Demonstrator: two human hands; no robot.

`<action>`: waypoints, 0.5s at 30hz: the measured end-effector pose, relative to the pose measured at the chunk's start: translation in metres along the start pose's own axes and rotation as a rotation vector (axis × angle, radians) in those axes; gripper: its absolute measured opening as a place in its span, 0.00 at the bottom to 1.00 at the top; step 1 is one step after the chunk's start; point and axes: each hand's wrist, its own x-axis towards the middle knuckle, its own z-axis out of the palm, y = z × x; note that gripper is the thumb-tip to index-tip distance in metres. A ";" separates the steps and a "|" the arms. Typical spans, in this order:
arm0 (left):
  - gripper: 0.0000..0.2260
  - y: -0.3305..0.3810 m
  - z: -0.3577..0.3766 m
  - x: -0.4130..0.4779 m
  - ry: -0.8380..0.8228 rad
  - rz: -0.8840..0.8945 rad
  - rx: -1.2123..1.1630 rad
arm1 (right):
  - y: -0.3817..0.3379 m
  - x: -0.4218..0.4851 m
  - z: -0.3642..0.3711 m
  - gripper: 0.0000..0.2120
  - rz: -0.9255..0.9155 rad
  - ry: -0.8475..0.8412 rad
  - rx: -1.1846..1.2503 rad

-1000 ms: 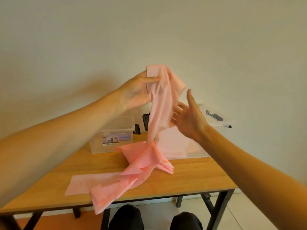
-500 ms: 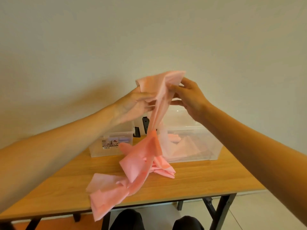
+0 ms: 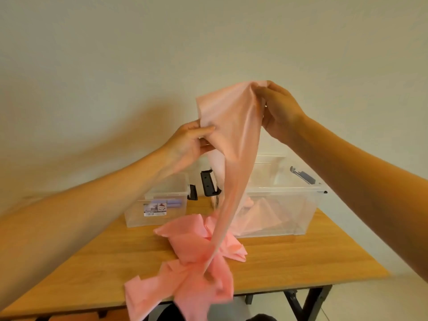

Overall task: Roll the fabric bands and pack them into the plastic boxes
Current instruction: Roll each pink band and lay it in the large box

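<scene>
**Item:** long salmon-pink fabric band (image 3: 231,135), thin and smooth with a slight sheen.

**Location:** The upper end is raised at centre frame, against the pale wall. The rest drops to the light wooden bench (image 3: 312,258) and joins a crumpled pink fabric heap (image 3: 196,246) that spills over the near edge at lower centre. I cannot tell whether the heap is all this one band.

**Hold:** My right hand (image 3: 281,112), right of centre and the higher of the two, pinches the top corner in its fingers. My left hand (image 3: 191,141), lower and left of centre, grips the opposite edge between thumb and fingers.

**Reason, as I judge it:** Lifting the end high lets the band's own weight pull out twists. Spreading it between both hands gives a flat edge from which to start a roll.

**Appearance:** The band is wide and taut between my hands. Below them it narrows to a twisted, rope-like strip, blurred near the bench.

**Containers:** A small clear plastic box with a paper label (image 3: 157,205) sits open at left of centre. A large clear plastic box (image 3: 310,209) at right of centre holds loose pale pink fabric. Both stand at the far side, probably to leave the near bench free for rolling.
</scene>
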 end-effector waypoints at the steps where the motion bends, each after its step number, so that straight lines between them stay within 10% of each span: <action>1: 0.06 0.004 -0.002 0.001 0.006 0.003 0.010 | 0.000 0.000 0.000 0.09 0.000 0.001 0.006; 12: 0.10 0.019 0.014 -0.011 -0.066 0.048 0.139 | 0.040 -0.022 -0.019 0.08 0.131 0.102 0.043; 15: 0.10 0.022 0.026 -0.013 -0.091 0.052 0.118 | 0.045 -0.036 -0.022 0.23 0.194 -0.015 0.184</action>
